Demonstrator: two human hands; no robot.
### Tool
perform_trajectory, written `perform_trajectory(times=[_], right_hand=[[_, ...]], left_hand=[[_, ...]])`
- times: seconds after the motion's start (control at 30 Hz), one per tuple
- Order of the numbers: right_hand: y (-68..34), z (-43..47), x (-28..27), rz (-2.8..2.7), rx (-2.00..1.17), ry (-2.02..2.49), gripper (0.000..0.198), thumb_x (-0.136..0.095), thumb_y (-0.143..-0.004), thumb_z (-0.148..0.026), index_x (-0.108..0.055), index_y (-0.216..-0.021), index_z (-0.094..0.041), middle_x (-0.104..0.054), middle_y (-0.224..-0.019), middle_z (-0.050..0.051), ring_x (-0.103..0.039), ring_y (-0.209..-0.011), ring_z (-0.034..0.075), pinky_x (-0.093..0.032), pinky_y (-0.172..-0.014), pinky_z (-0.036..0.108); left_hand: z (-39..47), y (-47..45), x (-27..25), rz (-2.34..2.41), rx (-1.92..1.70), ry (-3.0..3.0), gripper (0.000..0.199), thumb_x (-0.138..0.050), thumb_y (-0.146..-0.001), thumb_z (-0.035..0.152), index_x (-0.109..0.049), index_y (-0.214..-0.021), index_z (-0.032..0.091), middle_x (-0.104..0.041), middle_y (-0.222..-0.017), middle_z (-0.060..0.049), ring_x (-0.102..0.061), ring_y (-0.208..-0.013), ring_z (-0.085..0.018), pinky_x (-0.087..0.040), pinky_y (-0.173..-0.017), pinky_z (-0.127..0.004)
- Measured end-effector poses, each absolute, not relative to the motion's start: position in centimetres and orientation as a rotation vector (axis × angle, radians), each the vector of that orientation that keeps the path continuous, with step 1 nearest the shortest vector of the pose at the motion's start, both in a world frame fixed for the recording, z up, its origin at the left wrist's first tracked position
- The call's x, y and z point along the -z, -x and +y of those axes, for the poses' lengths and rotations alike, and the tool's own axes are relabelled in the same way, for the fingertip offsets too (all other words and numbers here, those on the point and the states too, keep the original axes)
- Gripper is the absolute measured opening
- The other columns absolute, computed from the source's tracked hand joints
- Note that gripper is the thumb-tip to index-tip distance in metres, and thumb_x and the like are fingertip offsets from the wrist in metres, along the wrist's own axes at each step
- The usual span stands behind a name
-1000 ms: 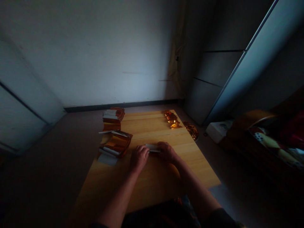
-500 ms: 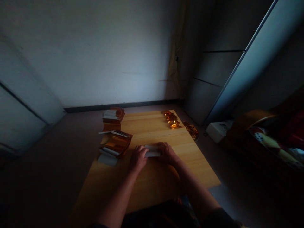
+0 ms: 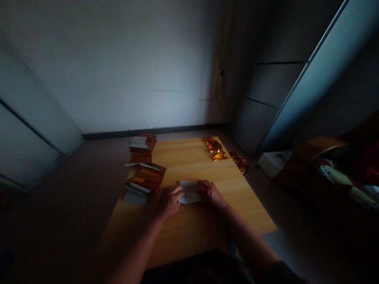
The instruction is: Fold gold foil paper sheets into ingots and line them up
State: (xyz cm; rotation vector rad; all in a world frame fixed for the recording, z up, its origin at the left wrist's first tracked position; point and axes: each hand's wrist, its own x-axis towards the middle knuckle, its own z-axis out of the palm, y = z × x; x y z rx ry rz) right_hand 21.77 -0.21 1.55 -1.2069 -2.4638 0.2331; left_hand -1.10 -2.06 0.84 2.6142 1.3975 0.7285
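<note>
A small white sheet of paper (image 3: pixel 190 192) lies between my hands near the middle of the table (image 3: pixel 189 228). My left hand (image 3: pixel 171 200) is closed on its left edge, thumb and fingers over the paper. On the right edge, my right hand (image 3: pixel 211 193) grips it with bent fingers. The paper looks creased, and its front corners are angled. To the left lies a stack of shiny orange-gold foil sheets (image 3: pixel 148 177) with white backs. Another foil pile (image 3: pixel 140 155) sits behind it, at the table's far left corner.
Several folded gold foil pieces (image 3: pixel 215 149) stand in a row at the far right corner. More gold pieces (image 3: pixel 239 162) lie beyond the right edge, lower down. A white box (image 3: pixel 271 163) rests on the floor beside a wooden armchair (image 3: pixel 322 146). A wall rises behind.
The paper between my hands has opened wider from a narrow strip, showing more white surface. My left hand has shifted slightly left and down.
</note>
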Motion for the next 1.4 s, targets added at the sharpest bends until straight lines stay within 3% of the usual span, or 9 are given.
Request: perform_trajectory(times=[0.3, 0.43, 0.57, 0.7, 1.07, 1.2, 1.4], right_hand=[[-22.8, -0.6, -0.4, -2.468, -0.17, 1.121, 0.015, -0.056, -0.084, -0.019, -0.07, -0.091, -0.021, -0.059, -0.123, 0.01, -0.051, -0.11, 0.023, -0.04, -0.094, 0.039], [-22.3, -0.9, -1.5, -2.461, -0.167, 1.183, 0.017, -0.054, -0.085, -0.018, -0.07, -0.089, -0.02, -0.057, -0.126, 0.01, -0.049, -0.115, 0.023, -0.039, -0.096, 0.041], [-21.1, -1.8, -3.0, -2.462, -0.157, 1.201, 0.025, -0.051, -0.089, -0.027, -0.065, -0.11, -0.025, -0.043, -0.141, 0.009, -0.037, -0.127, 0.026, -0.029, -0.102, 0.048], [-20.4, -2.3, -2.7, -2.508, -0.189, 1.19, 0.029, -0.049, -0.09, -0.04, -0.063, -0.114, -0.031, -0.038, -0.145, 0.005, -0.031, -0.13, 0.027, -0.023, -0.104, 0.05], [-22.1, -1.0, -1.7, -2.332, -0.271, 1.347, 0.019, -0.053, -0.087, -0.026, -0.069, -0.097, -0.025, -0.056, -0.127, 0.005, -0.045, -0.117, 0.023, -0.034, -0.098, 0.038], [-20.3, 0.1, -3.0, -2.222, -0.322, 1.593, 0.026, -0.05, -0.086, -0.024, -0.061, -0.11, -0.022, -0.061, -0.116, 0.009, -0.05, -0.106, 0.022, -0.039, -0.088, 0.035], [-18.4, 1.5, -4.3, -2.236, -0.329, 1.85, 0.026, -0.057, -0.078, -0.027, -0.061, -0.104, -0.023, -0.061, -0.103, 0.008, -0.05, -0.1, 0.024, -0.037, -0.079, 0.034]], left_hand=[[-2.9, 1.3, -2.1, 1.358, -0.619, -2.677, 0.044, -0.052, -0.067, 0.004, -0.066, -0.103, 0.023, -0.063, -0.109, -0.004, -0.054, -0.101, -0.021, -0.044, -0.089, -0.035], [-3.3, 1.3, -3.2, 1.356, -0.517, -2.697, 0.036, -0.058, -0.07, 0.018, -0.064, -0.106, 0.024, -0.06, -0.112, -0.005, -0.054, -0.101, -0.023, -0.044, -0.087, -0.038], [-3.6, 0.5, -3.2, 1.431, -0.528, -2.69, 0.025, -0.057, -0.078, 0.031, -0.065, -0.099, 0.021, -0.06, -0.109, -0.009, -0.053, -0.099, -0.024, -0.042, -0.087, -0.041], [-3.3, 0.2, -2.5, 1.479, -0.546, -2.715, 0.016, -0.058, -0.077, 0.024, -0.067, -0.09, 0.021, -0.061, -0.111, -0.008, -0.052, -0.101, -0.025, -0.041, -0.085, -0.042], [-2.2, -0.1, -2.4, 1.456, -0.478, -2.735, 0.026, -0.05, -0.077, 0.007, -0.067, -0.089, 0.022, -0.062, -0.091, -0.006, -0.054, -0.09, -0.02, -0.043, -0.078, -0.035], [-2.0, -1.0, -2.5, 1.546, -0.429, -2.722, 0.017, -0.052, -0.079, 0.011, -0.066, -0.08, 0.02, -0.06, -0.085, -0.007, -0.054, -0.088, -0.022, -0.044, -0.076, -0.036], [-2.5, -1.5, -1.5, 1.643, -0.531, -2.663, 0.019, -0.047, -0.085, 0.015, -0.065, -0.081, 0.018, -0.059, -0.084, -0.007, -0.053, -0.085, -0.02, -0.045, -0.075, -0.033]])
